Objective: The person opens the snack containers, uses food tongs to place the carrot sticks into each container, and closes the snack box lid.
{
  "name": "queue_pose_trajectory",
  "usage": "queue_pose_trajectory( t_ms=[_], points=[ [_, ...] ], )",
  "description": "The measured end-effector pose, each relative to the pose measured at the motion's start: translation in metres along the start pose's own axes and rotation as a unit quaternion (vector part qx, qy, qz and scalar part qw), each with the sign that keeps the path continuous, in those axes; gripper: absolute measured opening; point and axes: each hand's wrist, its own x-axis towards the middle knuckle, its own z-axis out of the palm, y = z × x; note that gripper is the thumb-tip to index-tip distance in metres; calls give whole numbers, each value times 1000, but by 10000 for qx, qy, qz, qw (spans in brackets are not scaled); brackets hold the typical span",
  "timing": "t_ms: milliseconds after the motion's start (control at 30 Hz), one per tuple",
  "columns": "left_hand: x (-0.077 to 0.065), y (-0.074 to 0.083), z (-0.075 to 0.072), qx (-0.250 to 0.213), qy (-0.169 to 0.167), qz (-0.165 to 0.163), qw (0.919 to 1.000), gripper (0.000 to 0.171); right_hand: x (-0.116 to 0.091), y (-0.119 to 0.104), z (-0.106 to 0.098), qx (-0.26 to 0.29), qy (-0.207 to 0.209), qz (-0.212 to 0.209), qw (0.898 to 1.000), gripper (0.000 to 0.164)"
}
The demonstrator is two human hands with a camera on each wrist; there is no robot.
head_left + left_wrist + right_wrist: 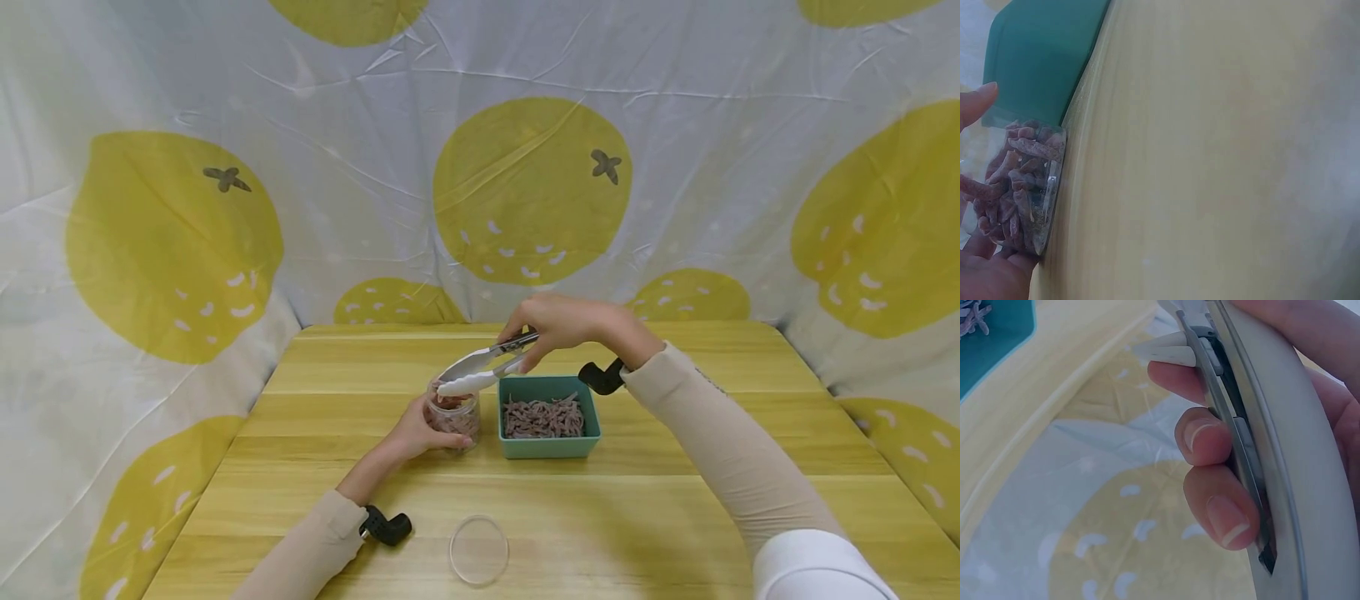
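Note:
My left hand [414, 433] grips a clear jar [474, 421] from its left side, thumb across the front. Purplish-brown strips [1019, 181] fill much of the jar, as the left wrist view shows. My right hand [558, 323] holds metal tongs [480, 365] with white tips, its fingers curled round the handles in the right wrist view. The tong tips are down at the jar's mouth, where some strips show between or beneath them. Just right of the jar stands a teal rectangular container [551, 448] with a heap of similar strips [543, 418] inside.
A clear round lid [478, 550] lies on the wooden table [675, 508] near its front edge. Behind and at both sides hangs a white cloth [360, 200] with yellow lemon prints. A black wrist camera [386, 527] sits on my left wrist.

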Motion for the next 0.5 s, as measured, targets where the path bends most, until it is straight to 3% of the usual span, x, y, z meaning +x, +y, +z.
queue_pose_trajectory(
  t_ms=[500],
  points=[
    [0, 1, 1, -54, 52, 23, 10000, 80, 8, -4, 3, -131, -141, 215, 9996, 46]
  ],
)
